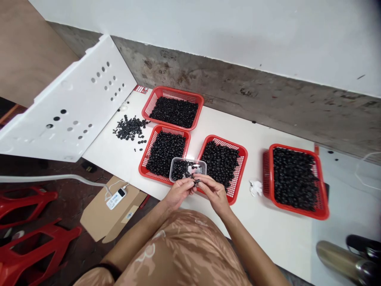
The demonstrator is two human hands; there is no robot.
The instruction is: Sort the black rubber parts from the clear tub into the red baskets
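My left hand (182, 190) and my right hand (212, 190) meet at the table's near edge, fingers pinched together around a small black part (195, 182). Its exact kind is too small to make out. Just beyond my fingertips sits a clear plastic tub (172, 169) with small black pieces inside. It overlaps the edges of two red baskets: the left basket (143, 169) is filled with black ring-shaped parts, and the right basket (244, 159) with similar black round parts. My fingers partly hide the tub's front.
Farther back stands another red basket (201, 113) of small black pieces, beside a loose black pile (129, 128). A full red basket (323, 198) and crumpled white paper (256, 188) are at right. A white perforated panel (86, 95) leans left; a metallic bottle (336, 254) lies lower right.
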